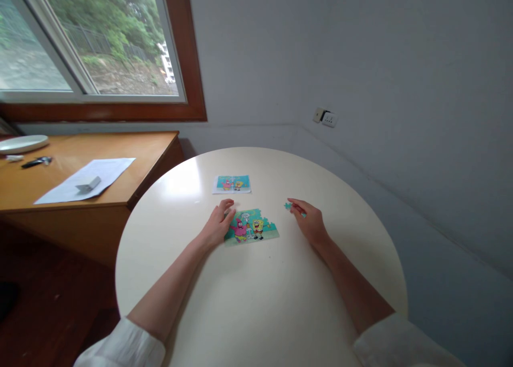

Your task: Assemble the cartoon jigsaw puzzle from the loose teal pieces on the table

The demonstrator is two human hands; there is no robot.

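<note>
A small cartoon jigsaw puzzle [253, 227], partly assembled with a ragged upper edge, lies on the round cream table [256, 303]. My left hand [219, 223] lies flat with fingers stretched out, resting on the puzzle's left edge. My right hand [308, 221] is to the right of the puzzle, its fingers pinched on a loose teal puzzle piece [288, 205] that sits on the table top. A small printed reference picture [232, 184] of the same cartoon lies just beyond the puzzle.
A wooden desk [120, 196] stands to the left under a window, bearing a sheet of paper [86, 179], a white plate [22, 143] and a pen [35, 162]. A grey wall with a power socket [325, 117] runs behind and to the right of the table.
</note>
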